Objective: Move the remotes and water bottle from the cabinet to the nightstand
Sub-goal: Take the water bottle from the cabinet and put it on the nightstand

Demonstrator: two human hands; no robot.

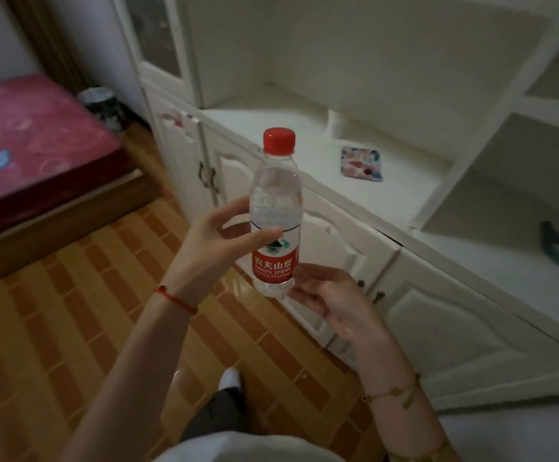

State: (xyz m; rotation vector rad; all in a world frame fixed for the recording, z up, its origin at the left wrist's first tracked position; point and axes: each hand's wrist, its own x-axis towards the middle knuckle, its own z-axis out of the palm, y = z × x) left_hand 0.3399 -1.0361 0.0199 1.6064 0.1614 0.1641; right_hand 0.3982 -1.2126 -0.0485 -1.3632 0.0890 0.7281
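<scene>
Clear water bottle, red cap, red label, upright

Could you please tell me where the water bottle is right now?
In the head view, the water bottle is upright at centre, held between the left hand and right hand, in front of the white cabinet.

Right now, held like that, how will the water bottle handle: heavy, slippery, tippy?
The water bottle looks nearly full, so probably weighty for its size. Its thin clear plastic may flex under a squeeze. The left hand pinches the label and the right hand grips its base; tall and narrow, it could tip when set down.
</scene>
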